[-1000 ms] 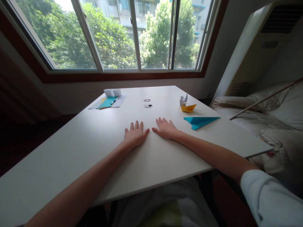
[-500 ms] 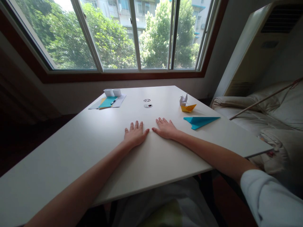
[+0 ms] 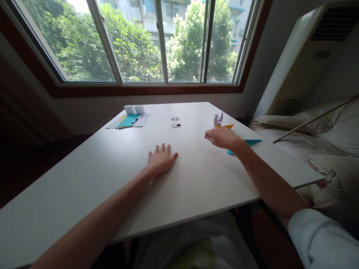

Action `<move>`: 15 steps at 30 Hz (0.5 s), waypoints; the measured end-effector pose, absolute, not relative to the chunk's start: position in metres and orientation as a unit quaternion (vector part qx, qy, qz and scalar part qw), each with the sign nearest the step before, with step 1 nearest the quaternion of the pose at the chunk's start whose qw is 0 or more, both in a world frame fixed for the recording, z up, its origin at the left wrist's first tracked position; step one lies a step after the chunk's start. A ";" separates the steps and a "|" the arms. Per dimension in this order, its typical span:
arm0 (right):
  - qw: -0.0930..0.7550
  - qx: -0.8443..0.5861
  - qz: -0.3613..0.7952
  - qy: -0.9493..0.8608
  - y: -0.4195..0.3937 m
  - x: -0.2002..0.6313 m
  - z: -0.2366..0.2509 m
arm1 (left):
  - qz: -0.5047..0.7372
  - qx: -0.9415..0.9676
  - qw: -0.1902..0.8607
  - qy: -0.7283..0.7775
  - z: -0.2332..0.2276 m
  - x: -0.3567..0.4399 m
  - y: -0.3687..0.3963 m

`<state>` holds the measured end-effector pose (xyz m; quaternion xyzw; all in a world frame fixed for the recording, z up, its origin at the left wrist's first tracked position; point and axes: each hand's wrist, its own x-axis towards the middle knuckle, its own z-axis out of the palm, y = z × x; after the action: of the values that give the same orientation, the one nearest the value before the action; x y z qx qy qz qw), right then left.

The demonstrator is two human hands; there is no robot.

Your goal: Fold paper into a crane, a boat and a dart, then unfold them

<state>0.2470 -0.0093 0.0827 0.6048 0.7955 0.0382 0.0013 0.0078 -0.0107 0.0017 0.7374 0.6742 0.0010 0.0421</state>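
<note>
right hand (image 3: 223,137) raised over the table (image 3: 196,179), fingers loosely curled, nothing held | blue paper plane (image 3: 251,142) lies just beyond and right of it, part hidden, long axis left-right | left hand (image 3: 161,160) flat, fingers spread, well apart

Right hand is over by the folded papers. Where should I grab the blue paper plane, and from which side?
Probably pinch the blue paper plane along its central fold, coming from above on the near side. It lies flat on the white table, nose pointing right, so its thin wings offer little to grip. The right hand partly covers it.
</note>
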 end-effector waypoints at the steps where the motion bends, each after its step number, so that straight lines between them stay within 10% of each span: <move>1: -0.025 0.626 0.056 0.777 -0.008 0.261 0.089 | 0.001 0.737 0.042 0.674 0.002 0.007 -0.011; 15: 0.090 0.745 -0.112 0.652 0.024 0.376 0.080 | 0.006 0.737 0.055 0.674 0.003 0.006 -0.015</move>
<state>0.3765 0.0239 0.0805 0.7448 0.6516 -0.1120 0.0901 0.0057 -0.0149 0.0034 0.7367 0.6740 0.0062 0.0547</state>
